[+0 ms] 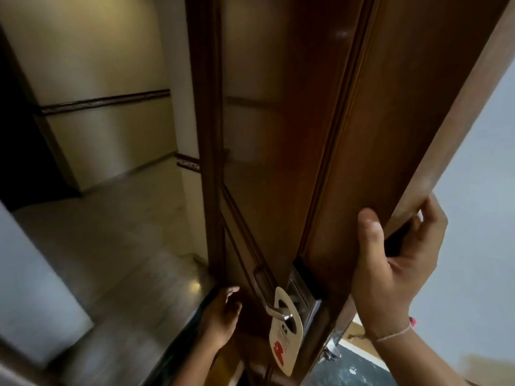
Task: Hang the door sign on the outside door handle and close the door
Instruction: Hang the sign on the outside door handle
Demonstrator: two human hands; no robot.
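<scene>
**Q:** What are the hands doing?

**A:** The right hand (390,274) is gripping the free edge of the door (320,135). Its thumb is pressing on the outer face and its fingers are curling round the edge. The left hand (220,319) is hanging loose and empty, fingers relaxed, just left of the door handle (274,310). Whether it is touching the wood is unclear.

**Q:** Where is the door sign?

**A:** The door sign (284,335) is hanging on the metal lever, which is passing through its cut-out, beside the lock plate (299,291). The door is standing open.

**Q:** Is anything hard to make out?

**A:** The sign's print is too small to read, and only a red mark is showing near its bottom. Both forearms are running off the lower edge.
</scene>
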